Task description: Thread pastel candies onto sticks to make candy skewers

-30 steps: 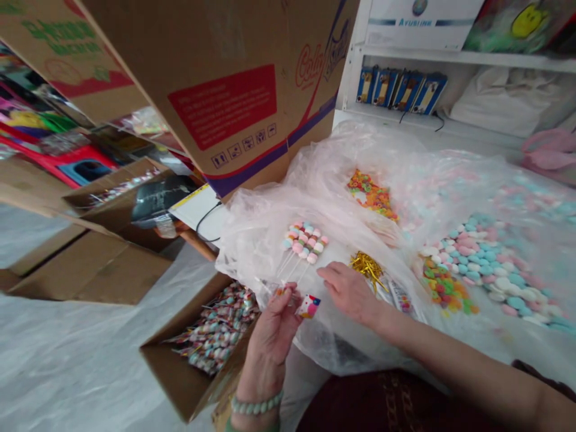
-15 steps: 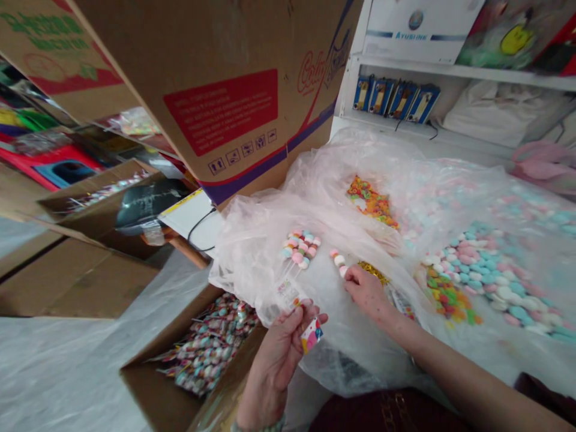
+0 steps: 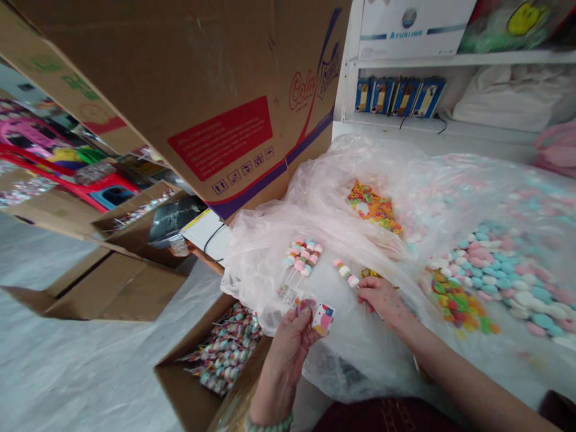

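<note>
Head cam: I have the candy skewer over the plastic sheet, just ahead of the right hand. Right fingers pinched on its stick, just below the last candy. Long axis diagonal in my view: candy tip points up-left, away from the wearer; stick runs down-right under the palm. Can't tell if it's lifted. Left hand: fingers clamped on a printed card. Skewer bunch lies left of it, sticks down-left.

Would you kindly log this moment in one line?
left hand: holds card-like piece; right hand: holds candy skewer; nearby: skewer cluster
</note>
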{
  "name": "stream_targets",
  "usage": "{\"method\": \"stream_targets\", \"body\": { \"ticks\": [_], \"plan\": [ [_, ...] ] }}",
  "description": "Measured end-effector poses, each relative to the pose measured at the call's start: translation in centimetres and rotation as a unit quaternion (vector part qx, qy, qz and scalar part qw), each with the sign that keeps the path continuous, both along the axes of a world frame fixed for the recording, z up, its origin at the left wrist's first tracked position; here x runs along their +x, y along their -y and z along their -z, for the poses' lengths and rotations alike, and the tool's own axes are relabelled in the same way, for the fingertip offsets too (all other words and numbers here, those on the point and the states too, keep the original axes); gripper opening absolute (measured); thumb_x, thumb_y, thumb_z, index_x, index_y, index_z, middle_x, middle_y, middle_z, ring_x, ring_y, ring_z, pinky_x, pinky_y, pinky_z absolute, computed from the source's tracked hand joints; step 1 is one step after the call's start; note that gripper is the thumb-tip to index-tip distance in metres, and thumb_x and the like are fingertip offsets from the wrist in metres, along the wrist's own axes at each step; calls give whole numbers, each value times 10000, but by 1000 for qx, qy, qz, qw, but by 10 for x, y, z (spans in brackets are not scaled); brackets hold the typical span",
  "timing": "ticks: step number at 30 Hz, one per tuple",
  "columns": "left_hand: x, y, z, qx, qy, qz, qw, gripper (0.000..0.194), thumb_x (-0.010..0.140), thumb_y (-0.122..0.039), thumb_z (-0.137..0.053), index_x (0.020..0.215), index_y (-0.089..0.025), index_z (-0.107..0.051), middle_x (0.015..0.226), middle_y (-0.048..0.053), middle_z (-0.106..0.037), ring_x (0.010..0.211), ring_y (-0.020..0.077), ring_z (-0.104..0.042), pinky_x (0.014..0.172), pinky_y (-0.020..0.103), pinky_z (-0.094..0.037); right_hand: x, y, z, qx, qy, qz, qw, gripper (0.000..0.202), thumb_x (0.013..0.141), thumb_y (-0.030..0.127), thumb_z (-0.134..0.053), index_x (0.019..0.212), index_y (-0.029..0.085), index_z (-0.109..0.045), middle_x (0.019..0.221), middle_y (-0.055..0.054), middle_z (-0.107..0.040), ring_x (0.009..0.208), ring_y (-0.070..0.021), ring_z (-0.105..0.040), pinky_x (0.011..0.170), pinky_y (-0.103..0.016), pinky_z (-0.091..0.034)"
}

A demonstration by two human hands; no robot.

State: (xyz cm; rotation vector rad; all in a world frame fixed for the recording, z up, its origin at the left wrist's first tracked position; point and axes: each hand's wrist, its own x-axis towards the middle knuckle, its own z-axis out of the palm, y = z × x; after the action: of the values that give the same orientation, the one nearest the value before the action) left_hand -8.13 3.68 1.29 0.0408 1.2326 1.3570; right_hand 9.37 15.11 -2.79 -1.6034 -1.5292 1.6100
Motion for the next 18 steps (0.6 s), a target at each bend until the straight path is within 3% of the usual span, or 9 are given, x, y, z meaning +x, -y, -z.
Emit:
{"method": "stream_targets", "body": {
  "ticks": [5,10,15,16,18],
  "plan": [
    [1,-18,-1,-8,-12,-56,998,84,756,-160,-673,809,-107,-635,746,68,-698,620,155,-657,573,268,-554,6,21,-22,-15,-155,5,988,105,673,266,-568,607,184,-557,520,42,-488,457,-94,-401,464,-244,-281],
    [4,-25,6,-8,-64,-125,990,183,619,-208,-771,661,-119,-617,583,-8,-623,479,83,-539,480,197,-426,12,35,-40,-47,-262,-4,964,97,686,256,-618,641,185,-569,576,34,-495,550,-107,-422,510,-233,-335],
    [28,-27,8,48,-161,-128,978,239,588,-300,-772,627,-131,-607,533,-38,-561,455,61,-448,466,200,-337,-6,46,-55,-17,-263,-16,965,95,660,258,-640,641,176,-594,1015,-40,-622,847,-163,-539,659,-251,-427],
    [33,-27,9,59,-166,-121,977,233,598,-306,-762,648,-134,-613,536,-43,-555,456,61,-436,471,203,-335,-12,49,-56,-17,-255,-18,967,102,661,263,-635,633,175,-591,1006,-42,-627,838,-163,-545,642,-247,-425],
    [40,-26,8,78,-158,-95,980,233,632,-329,-737,713,-140,-628,566,-42,-560,467,64,-430,475,207,-331,-23,54,-56,-31,-233,-2,972,111,659,274,-619,623,176,-580,795,-24,-626,677,-133,-523,539,-227,-387]
  ]
}}
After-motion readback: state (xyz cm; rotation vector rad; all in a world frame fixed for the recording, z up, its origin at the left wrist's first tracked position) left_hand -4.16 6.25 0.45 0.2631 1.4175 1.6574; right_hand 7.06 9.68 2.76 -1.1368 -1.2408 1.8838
